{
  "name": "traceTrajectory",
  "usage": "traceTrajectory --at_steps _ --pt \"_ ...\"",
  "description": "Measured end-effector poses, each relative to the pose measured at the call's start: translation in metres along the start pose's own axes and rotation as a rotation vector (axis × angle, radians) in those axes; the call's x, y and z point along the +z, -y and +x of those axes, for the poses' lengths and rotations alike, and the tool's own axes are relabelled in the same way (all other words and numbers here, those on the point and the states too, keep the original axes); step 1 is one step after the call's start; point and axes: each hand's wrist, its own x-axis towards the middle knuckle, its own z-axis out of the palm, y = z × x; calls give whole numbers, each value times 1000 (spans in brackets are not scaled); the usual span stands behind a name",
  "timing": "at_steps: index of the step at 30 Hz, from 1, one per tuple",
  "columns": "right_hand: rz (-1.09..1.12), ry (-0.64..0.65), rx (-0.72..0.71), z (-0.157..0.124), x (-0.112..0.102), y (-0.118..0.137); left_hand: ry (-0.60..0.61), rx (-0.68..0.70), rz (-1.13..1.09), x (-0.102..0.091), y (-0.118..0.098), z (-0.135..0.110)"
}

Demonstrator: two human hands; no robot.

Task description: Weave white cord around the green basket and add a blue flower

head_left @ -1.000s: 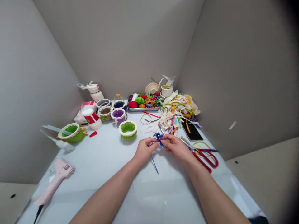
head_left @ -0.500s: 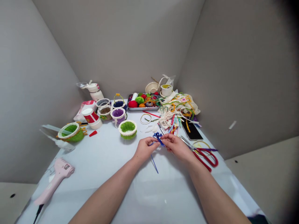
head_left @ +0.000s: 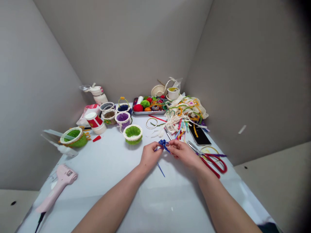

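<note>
Between my two hands is a small blue ribbon bow with shiny loops. My left hand pinches it from the left, and a thin blue ribbon tail hangs below those fingers. From the right, my right hand grips the bow between thumb and fingers. A green woven basket with a white rim stands just beyond my left hand. Red-handled scissors lie close to my right hand, their blades partly behind it.
A pink glue gun lies at left, near another green basket. Small baskets, including a purple one, stand further back. A metal tray holds yarn balls. Yarn scraps and a black phone are at right.
The bow has turned slightly in my fingers and its loops show more plainly. The hanging ribbon tail has shifted a little, its end now higher. Other things stay put.
</note>
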Motion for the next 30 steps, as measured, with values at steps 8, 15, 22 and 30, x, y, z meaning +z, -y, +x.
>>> traceTrajectory --at_steps 8,15,22,30 --pt "115 105 141 -1 4 -2 -60 26 110 -1 3 -1" --pt "381 123 212 3 12 -4 -112 58 78 -2 -1 -3" --pt "564 71 174 8 17 -5 -94 70 7 -1 -4 -7" --pt "538 27 140 8 17 -8 -67 88 -43 -2 -5 -7"
